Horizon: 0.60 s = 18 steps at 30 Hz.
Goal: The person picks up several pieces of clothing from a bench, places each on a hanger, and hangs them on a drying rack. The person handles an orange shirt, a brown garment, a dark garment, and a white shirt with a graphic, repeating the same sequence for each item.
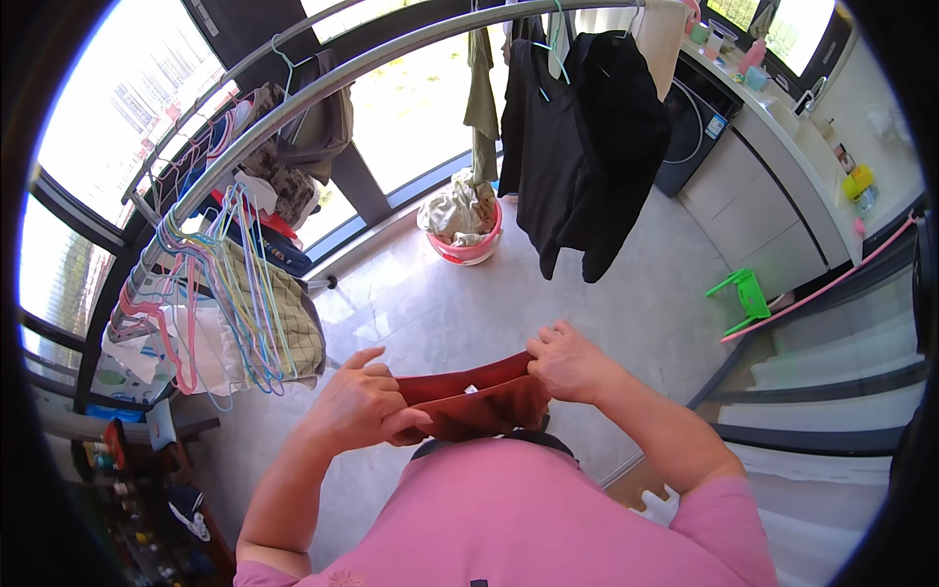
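Note:
In front of my pink shirt, a rust-red garment is stretched sideways between both hands. Its waistband-like opening faces up, and a small white label shows inside; whether it is underwear or shorts I cannot tell. My left hand grips the left end, thumb over the front edge and index finger raised. The right end is pinched in the closed fingers of my right hand. The lower part of the garment is hidden by its folds and my body.
A curved metal drying rail crosses overhead. Several coloured hangers cluster at its left; a black garment hangs at the right. On the floor are a pink basin with laundry and a green stool. A washing machine stands far right.

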Motion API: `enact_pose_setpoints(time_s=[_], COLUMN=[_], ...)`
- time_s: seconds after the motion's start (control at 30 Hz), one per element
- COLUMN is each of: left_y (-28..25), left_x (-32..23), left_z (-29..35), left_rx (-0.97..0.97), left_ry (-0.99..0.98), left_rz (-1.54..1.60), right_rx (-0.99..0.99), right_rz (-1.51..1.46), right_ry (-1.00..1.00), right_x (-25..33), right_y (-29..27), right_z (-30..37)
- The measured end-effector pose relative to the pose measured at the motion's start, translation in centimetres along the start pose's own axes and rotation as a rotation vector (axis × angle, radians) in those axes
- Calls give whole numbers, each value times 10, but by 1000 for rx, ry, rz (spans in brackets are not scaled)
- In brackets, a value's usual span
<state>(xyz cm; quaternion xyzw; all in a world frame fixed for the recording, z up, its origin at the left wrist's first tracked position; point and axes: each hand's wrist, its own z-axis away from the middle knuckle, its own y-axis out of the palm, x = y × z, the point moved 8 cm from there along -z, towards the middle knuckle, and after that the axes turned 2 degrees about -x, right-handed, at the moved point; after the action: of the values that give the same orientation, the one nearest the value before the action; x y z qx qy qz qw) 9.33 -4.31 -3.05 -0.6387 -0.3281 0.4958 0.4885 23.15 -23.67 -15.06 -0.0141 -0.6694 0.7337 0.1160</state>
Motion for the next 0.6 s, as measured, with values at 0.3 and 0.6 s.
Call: enact_pose_setpoints(time_s=[0.3, 0.6], left_y=[28, 100], left_x=[-3, 15], left_z=[-19, -17], left_rx=[-9, -204], left_ry=[-240, -684], left_rz=[70, 1372], right_rx=[-605, -879], right_rz=[-277, -237], right_ry=[-230, -212], right_x=[89, 106], right_y=[-147, -166], right_z=[-2, 1])
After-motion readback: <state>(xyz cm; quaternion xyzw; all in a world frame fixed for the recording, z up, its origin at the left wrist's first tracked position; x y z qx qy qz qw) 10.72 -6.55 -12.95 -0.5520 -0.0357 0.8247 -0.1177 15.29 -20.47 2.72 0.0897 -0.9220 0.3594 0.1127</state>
